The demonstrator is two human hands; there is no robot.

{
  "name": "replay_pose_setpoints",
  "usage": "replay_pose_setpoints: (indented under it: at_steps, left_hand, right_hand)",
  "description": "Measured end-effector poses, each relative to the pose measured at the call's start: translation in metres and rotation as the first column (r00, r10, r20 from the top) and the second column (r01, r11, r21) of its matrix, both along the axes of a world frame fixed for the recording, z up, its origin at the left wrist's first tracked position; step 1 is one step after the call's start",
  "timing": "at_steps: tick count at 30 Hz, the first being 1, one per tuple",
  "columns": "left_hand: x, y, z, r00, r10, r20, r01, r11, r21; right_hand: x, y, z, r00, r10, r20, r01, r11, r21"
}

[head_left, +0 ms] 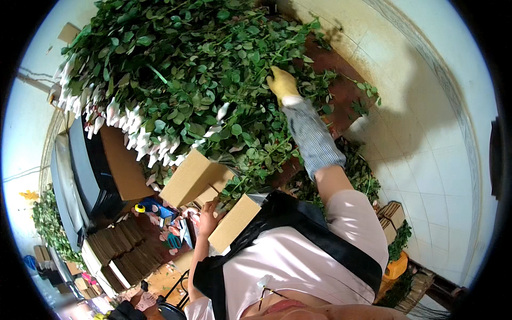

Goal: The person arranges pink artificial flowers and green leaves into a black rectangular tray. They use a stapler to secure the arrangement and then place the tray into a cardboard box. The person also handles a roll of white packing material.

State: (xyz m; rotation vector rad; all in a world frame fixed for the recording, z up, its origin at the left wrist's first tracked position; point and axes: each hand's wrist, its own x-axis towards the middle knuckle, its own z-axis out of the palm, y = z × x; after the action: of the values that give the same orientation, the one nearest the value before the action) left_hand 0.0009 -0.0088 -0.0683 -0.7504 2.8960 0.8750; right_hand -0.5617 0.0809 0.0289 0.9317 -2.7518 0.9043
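My right hand (283, 85), in a yellow glove with a grey striped sleeve, reaches over a large heap of leafy green rose stems (213, 69). Its thumb and forefinger are apart against the leaves; no stem shows between them. Many of the flower heads (141, 141) along the heap's left side wear white sleeves. Close to my body, my bare left hand (208, 220) is closed on the left end of a folded corrugated cardboard piece (235, 223). Leafy stems run beside this cardboard. Another folded cardboard piece (186, 178) stands just beyond that hand.
Scissors (175, 241) with teal handles and a blue-and-yellow item (154, 208) lie on the littered surface left of my hand. Stacked cardboard (125, 250) and a large open box (120, 165) stand farther left. A tiled wall (421, 154) bounds the right side, near an orange container (396, 265).
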Motion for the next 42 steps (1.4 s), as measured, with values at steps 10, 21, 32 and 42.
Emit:
replay_pose_setpoints:
  at_steps: [10, 21, 32, 42]
  left_hand:
    - [-0.003, 0.003, -0.005, 0.998, 0.041, -0.056, -0.039, 0.999, 0.033]
    - [0.002, 0.005, -0.007, 0.986, 0.13, -0.101, -0.123, 0.99, 0.075]
    - [0.0, 0.011, 0.0, 0.986, 0.163, -0.018, -0.161, 0.983, 0.091]
    - [-0.002, 0.01, 0.008, 0.99, 0.138, 0.0, -0.138, 0.988, 0.071]
  right_hand:
    - [-0.002, 0.021, -0.032, 0.985, -0.009, -0.173, 0.007, 1.0, -0.012]
    - [0.12, 0.058, -0.031, 0.955, 0.277, -0.103, -0.28, 0.96, -0.009]
    - [0.165, 0.062, -0.049, 0.91, 0.381, -0.166, -0.375, 0.925, 0.063]
    - [0.09, -0.016, -0.049, 0.925, 0.339, -0.171, -0.231, 0.861, 0.454]
